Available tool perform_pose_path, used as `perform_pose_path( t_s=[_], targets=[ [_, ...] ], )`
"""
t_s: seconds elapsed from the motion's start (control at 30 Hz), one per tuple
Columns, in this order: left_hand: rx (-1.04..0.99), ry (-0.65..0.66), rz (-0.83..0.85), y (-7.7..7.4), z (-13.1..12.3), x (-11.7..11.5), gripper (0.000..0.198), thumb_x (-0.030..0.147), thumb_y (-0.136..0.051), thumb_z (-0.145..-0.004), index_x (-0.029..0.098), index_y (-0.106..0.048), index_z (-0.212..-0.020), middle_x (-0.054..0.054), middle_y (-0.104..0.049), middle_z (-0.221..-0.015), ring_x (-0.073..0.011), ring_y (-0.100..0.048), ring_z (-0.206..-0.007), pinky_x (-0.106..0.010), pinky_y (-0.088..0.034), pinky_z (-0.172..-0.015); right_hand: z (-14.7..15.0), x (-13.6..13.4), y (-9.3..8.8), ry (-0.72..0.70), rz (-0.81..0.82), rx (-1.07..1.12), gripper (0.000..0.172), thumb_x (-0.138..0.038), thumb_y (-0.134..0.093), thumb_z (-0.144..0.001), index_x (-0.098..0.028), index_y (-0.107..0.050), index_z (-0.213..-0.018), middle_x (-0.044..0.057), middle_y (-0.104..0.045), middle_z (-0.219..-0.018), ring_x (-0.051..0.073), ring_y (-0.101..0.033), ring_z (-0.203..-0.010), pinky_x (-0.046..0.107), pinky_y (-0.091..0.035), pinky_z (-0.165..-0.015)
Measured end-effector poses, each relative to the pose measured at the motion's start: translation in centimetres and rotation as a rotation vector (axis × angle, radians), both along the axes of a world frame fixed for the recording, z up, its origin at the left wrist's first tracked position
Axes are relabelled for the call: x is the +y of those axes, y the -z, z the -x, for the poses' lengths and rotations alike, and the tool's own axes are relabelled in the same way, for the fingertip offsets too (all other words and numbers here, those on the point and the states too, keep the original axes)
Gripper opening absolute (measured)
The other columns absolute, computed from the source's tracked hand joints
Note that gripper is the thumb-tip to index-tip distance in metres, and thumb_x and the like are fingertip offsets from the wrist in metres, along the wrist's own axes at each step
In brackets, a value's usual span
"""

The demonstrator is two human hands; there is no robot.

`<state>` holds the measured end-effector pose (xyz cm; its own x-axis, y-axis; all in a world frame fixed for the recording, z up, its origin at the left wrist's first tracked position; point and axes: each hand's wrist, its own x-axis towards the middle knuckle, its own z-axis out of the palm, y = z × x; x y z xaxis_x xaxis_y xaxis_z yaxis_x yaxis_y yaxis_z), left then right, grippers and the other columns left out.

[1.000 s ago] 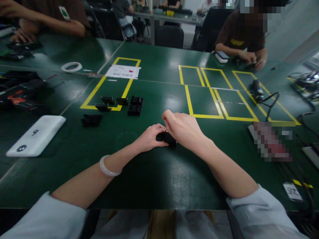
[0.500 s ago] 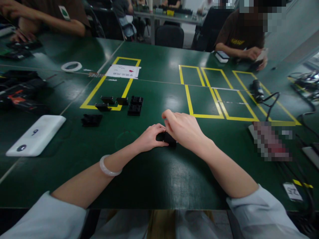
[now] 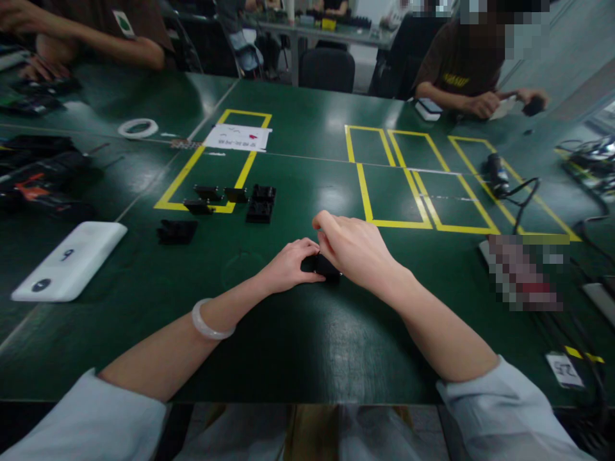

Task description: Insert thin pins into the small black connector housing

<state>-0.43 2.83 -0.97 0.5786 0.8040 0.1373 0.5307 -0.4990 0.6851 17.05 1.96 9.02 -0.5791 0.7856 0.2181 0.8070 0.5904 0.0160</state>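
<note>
On the green table in front of me is a small black plastic part (image 3: 329, 269), mostly covered by my hands. My left hand (image 3: 289, 264) grips its left side, thumb on the near side and fingers on the far side. Above and to the right, my right hand (image 3: 358, 250) is closed, knuckles up and index finger bent, over the part. What its fingertips hold is hidden. More black plastic pieces stand to the left: upright plates (image 3: 207, 193), a socketed double block (image 3: 261, 203) and a separate piece (image 3: 177, 232).
A white case (image 3: 72, 259) lies at left, near a roll of white tape (image 3: 138, 129). Yellow tape outlines (image 3: 403, 224) mark the table, one under a paper sheet (image 3: 237, 137). A black device (image 3: 497, 173) with cables sits right. Co-workers sit opposite.
My hands and the black plastic part are practically unmoved. Across the table at right, a co-worker's hand has moved outward to the right with a dark object.
</note>
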Motion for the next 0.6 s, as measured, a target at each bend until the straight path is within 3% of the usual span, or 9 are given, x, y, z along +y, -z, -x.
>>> perform_pose_path(
  t_s=[0.13,0.37,0.6],
  targets=[
    [0.01,-0.008,0.009,-0.12,0.0,-0.09,0.041,0.041,-0.077,-0.074,0.02,-0.064,-0.107,-0.008,-0.062,-0.119,-0.0305,-0.055,-0.115,-0.047,-0.041,-0.101,-0.02,0.04,0.07,0.006,-0.028,0.001,0.026,-0.031,-0.032,-0.099,-0.019,-0.055,-0.099,0.003,-0.068,-0.077,0.013,-0.057,-0.067,0.028,-0.025,-0.059],
    [-0.001,0.011,-0.017,0.12,0.09,0.03,0.039,0.04,-0.077,-0.075,0.02,-0.064,-0.105,-0.007,-0.061,-0.121,-0.0295,-0.054,-0.117,-0.045,-0.04,-0.103,0.1,-0.14,-0.13,0.015,0.003,-0.001,0.026,-0.022,-0.031,-0.095,-0.017,-0.053,-0.107,0.004,-0.069,-0.082,0.013,-0.058,-0.07,0.027,-0.028,-0.06],
    [0.013,0.008,-0.002,-0.15,0.06,-0.02,0.04,0.04,-0.077,-0.075,0.02,-0.064,-0.106,-0.008,-0.061,-0.121,-0.0298,-0.055,-0.116,-0.046,-0.04,-0.102,0.04,-0.08,-0.04,0.029,-0.027,-0.029,0.025,-0.027,-0.031,-0.098,-0.019,-0.055,-0.098,0.004,-0.068,-0.077,0.014,-0.058,-0.068,0.028,-0.025,-0.059]
  ],
)
